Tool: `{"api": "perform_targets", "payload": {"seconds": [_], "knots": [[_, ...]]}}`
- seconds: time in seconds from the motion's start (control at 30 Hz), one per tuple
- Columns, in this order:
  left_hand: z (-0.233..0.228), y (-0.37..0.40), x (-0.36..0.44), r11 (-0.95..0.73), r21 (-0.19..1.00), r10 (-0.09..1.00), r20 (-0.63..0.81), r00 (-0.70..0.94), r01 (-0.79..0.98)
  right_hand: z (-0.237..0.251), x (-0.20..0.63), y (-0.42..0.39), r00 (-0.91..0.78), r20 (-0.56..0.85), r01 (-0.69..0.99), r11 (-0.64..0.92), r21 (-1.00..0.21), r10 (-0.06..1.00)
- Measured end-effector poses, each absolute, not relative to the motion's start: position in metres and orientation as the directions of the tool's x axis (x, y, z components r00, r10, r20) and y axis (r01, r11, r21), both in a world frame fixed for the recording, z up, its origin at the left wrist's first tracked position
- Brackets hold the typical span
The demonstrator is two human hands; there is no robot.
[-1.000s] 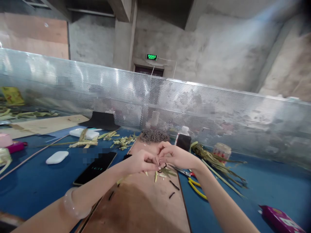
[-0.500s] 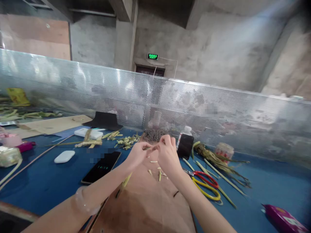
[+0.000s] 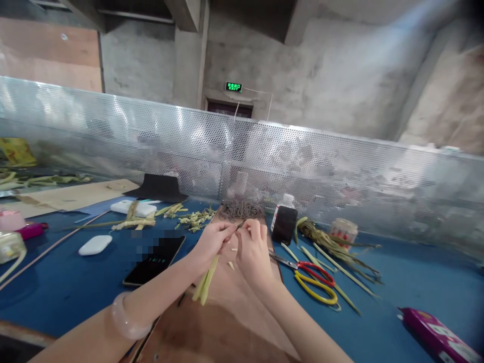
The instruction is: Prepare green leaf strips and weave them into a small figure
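Note:
Over a brown board, my left hand (image 3: pixel 212 243) and my right hand (image 3: pixel 254 250) meet at the fingertips, both pinched closed. Pale green plant strips (image 3: pixel 206 283) trail from beneath my left hand down toward the board. A small dark bit (image 3: pixel 239 227) shows between the two sets of fingertips; its kind is too small to tell, and my fingers cover most of it. Scissors (image 3: pixel 315 275) with one red and one yellow handle lie just right of my right hand, blades pointing toward it. A small pale scrap (image 3: pixel 231 265) rests on the board between my wrists.
Beyond my hands lies a grey coiled heap (image 3: pixel 242 209). A dark phone (image 3: pixel 155 260) and white case (image 3: pixel 95 245) lie left. To the right are an upright black phone (image 3: pixel 284 225), a bottle (image 3: pixel 288 199), dried stalks (image 3: pixel 321 237) and a purple tool (image 3: pixel 434 333). A perforated metal screen (image 3: pixel 340 166) stands behind.
My hands have lowered slightly and stay together. The pale green strips under my left hand show more fully now. The view has shifted a little, moving the scene leftward.

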State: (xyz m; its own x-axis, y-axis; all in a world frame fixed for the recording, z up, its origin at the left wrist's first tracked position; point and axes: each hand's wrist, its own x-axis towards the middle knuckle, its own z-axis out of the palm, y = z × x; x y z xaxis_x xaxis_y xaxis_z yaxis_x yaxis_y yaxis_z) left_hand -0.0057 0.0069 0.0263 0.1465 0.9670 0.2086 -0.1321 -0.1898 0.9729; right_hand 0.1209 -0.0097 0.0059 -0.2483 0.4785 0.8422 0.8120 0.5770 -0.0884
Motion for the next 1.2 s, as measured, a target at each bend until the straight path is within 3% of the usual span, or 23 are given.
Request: {"api": "perform_targets", "payload": {"seconds": [0.4,0.7,0.9,1.2], "knots": [[0.029,0.004,-0.003,-0.018,0.931,0.951,0.128,0.280,-0.364,0.015,0.123,-0.011,-0.029,0.850,0.694,0.622,-0.362,0.526],[0.032,0.004,-0.004,-0.022,0.939,0.934,0.142,0.329,-0.344,0.012,0.125,-0.009,-0.015,0.804,0.688,0.590,-0.423,0.595],[0.032,0.011,-0.007,-0.072,0.923,0.936,0.193,0.295,-0.377,0.007,0.122,-0.006,0.014,0.657,0.503,0.563,-0.656,0.754],[0.029,0.009,-0.004,-0.074,0.939,0.924,0.191,0.332,-0.335,0.002,0.133,0.011,-0.029,0.585,0.364,0.554,-0.749,0.810]]}}
